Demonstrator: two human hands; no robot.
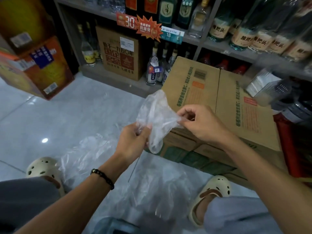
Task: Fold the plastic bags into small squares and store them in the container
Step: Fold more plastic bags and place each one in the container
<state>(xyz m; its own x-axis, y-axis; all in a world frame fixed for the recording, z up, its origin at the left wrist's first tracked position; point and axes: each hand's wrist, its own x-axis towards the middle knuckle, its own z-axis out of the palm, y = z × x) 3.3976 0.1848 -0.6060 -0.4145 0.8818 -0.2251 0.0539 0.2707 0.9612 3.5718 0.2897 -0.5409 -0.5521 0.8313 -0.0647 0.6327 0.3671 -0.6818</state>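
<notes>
Fingers of left hand [133, 137] and right hand [200, 123] pinch a crumpled, clear thin-film plastic bag [156, 119] above glossy floor tiles [70, 115].

Glossy tile floor [50, 115]; grey bottle shelves [104, 12].
</notes>
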